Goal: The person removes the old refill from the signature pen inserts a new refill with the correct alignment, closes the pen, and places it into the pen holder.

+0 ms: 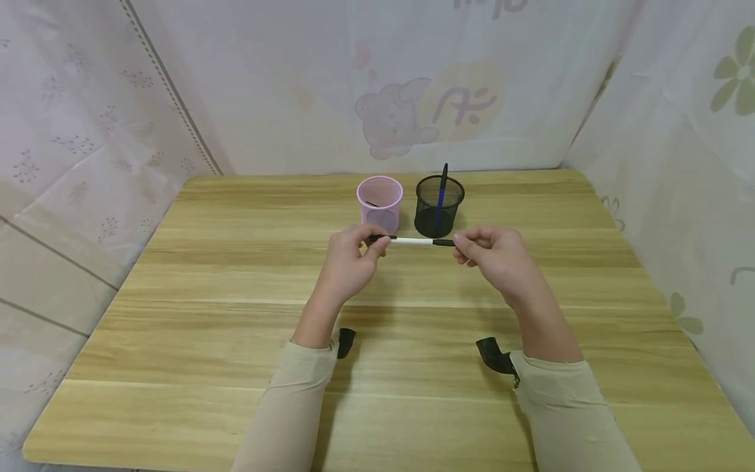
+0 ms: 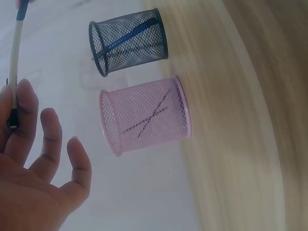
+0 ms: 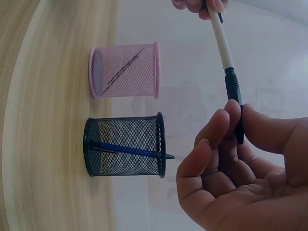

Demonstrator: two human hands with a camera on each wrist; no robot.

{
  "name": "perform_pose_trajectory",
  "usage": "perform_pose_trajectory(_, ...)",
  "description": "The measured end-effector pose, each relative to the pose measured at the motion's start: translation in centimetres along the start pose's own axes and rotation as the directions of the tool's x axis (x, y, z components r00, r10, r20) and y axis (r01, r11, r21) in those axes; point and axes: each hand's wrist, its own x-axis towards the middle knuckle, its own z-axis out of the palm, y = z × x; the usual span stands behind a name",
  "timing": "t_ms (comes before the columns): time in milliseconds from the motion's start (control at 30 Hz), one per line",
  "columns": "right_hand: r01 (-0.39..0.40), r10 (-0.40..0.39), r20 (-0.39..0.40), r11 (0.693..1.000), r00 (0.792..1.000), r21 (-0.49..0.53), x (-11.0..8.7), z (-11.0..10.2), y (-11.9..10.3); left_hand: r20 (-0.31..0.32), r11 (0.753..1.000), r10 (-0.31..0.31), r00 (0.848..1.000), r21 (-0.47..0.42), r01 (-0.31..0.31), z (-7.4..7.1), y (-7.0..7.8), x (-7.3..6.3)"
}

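Note:
A white pen with black ends (image 1: 413, 241) is held level between both hands above the table. My left hand (image 1: 356, 257) pinches one black end between thumb and forefinger, its other fingers loosely bent in the left wrist view. At the opposite end, my right hand (image 1: 492, 259) pinches the black grip part (image 3: 233, 85) with thumb and fingers. Just beyond the hands stand a pink mesh pen cup (image 1: 380, 203) with thin dark sticks inside, and a black mesh pen cup (image 1: 435, 213) holding a blue pen with a black end (image 1: 442, 187).
The wood-grain table (image 1: 206, 275) reaches back to a printed cloth wall (image 1: 283, 85), with more cloth on both sides. Black fittings (image 1: 494, 356) stick out at the sleeve cuffs over the table.

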Motion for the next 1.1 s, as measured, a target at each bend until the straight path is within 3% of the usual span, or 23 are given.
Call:
perform_pose_trajectory(267, 0.060, -0.059, -0.059, 0.998, 0.996, 0.019, -0.8, -0.1, -0.3, -0.011, 1.000, -0.002, 1.000, -0.021, 0.002, -0.1, 0.4, -0.3)
perform_pose_trajectory(600, 0.089, -0.088, -0.043, 0.995, 0.995, 0.036, -1.9, -0.1, -0.5, -0.032, 0.999, 0.026, 0.999, -0.032, -0.027, -0.3, 1.2, -0.9)
perform_pose_trajectory(700, 0.076, -0.075, -0.022, 0.997, 0.997, 0.019, -2.3, -0.2, -0.6, -0.042, 0.998, 0.044, 0.998, -0.039, -0.045, -0.4, 1.7, -1.2)
perform_pose_trajectory(933, -0.041, 0.040, 0.035, 0.999, 0.999, 0.034, -2.7, 0.2, 0.0, -0.042, 0.998, 0.058, 0.997, -0.028, -0.059, -0.4, 2.1, -2.1)
perform_pose_trajectory(1100, -0.026, 0.025, 0.022, 0.999, 0.999, 0.046, -3.4, 0.4, 0.0, -0.051, 0.997, 0.075, 0.996, -0.030, -0.077, -0.7, 2.5, -2.6)
